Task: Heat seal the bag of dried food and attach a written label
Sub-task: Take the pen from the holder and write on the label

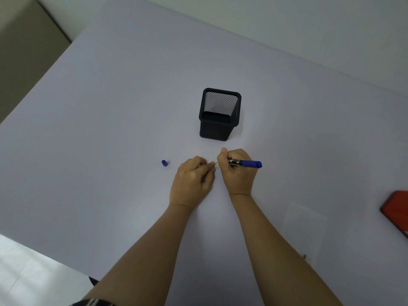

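Blue on its rear end and black along the barrel, the marker pen point(245, 163) sits in your right hand point(237, 171), which is clenched around it; its long axis runs almost level across the view, tail out to your right and tip pointing left toward the other hand. At that tip, between your two hands, a small pale scrap shows, probably the label point(217, 165), though it is too small and too covered to be sure or to read any writing on it. Your left hand point(191, 178) is curled with its fingertips pinched at that same spot, apparently steadying the scrap against the counter point(110, 107); whether it truly grips it you cannot tell from here. The step in hand looks like the writing of the label, and the stroke depends on the tip meeting the scrap just where the left fingers pin it, so the right hand is the working one and the left only holds. Left of your hands, near but apart, the blue pen cap point(164, 163) stands on the counter. Beyond your hands, the black mesh pen holder point(219, 114) stands upright. A red object point(396, 209) is cut off at the right edge; it may be the sealer. No bag of dried food is clearly visible.
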